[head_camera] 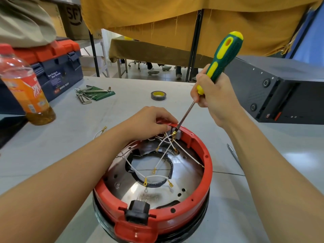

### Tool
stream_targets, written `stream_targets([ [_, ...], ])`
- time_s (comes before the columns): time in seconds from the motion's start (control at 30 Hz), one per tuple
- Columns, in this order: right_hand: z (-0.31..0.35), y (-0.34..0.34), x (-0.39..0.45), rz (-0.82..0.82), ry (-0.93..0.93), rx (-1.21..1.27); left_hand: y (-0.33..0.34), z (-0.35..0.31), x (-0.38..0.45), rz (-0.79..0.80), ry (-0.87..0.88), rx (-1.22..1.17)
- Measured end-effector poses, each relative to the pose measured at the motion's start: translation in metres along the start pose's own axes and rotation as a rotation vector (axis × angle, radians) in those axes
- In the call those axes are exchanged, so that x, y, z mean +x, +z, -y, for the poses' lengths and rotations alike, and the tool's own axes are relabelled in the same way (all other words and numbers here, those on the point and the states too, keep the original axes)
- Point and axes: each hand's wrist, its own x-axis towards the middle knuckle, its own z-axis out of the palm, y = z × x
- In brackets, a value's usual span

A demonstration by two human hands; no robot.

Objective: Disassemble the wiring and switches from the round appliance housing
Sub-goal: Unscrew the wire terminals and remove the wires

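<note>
The round appliance housing (pixel 208 160) with a red rim stands upside down on the table in front of me. White wires (pixel 164 142) with brass terminals cross its shiny metal inside. A black power socket (pixel 138 212) sits in the near rim. A small grey switch block (pixel 178 133) is fixed at the far rim. My left hand (pixel 149 122) curls its fingers over the far rim beside that block. My right hand (pixel 213 97) grips a green and yellow screwdriver (pixel 226 51), whose tip touches the switch block.
An orange drink bottle (pixel 26 86) and a blue and orange toolbox (pixel 57 67) stand at the left. Hex keys (pixel 87 94) and a roll of tape (pixel 158 95) lie farther back. A black case (pixel 280 92) stands at the right. One loose wire (pixel 100 131) lies left of the housing.
</note>
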Motion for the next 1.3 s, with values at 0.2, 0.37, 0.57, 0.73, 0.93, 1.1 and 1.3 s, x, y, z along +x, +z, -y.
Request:
stream_targets([
  [0.2,-0.01,-0.003,0.004,-0.103,0.094,0.119,0.0,0.001,0.001,0.006,0.001,0.004],
  [0.37,-0.015,-0.004,0.005,-0.206,0.166,0.181,0.0,0.002,0.001,0.003,0.007,-0.003],
  [0.57,-0.013,-0.004,-0.004,-0.261,0.118,0.149,0.0,0.002,0.0,0.003,-0.001,-0.011],
  [0.73,-0.003,-0.001,-0.016,-0.148,-0.069,0.023,-0.001,-0.001,-0.003,0.019,-0.036,-0.069],
  [0.93,-0.008,-0.002,-0.017,-0.196,-0.035,0.095,-0.001,-0.004,-0.004,0.075,-0.035,0.022],
  [1.1,-0.023,-0.009,-0.013,-0.337,0.123,0.232,-0.001,-0.004,-0.003,0.07,-0.031,0.036],
  [1.3,-0.037,-0.013,-0.01,-0.386,0.224,0.31,0.0,-0.002,-0.002,0.07,-0.033,0.043],
])
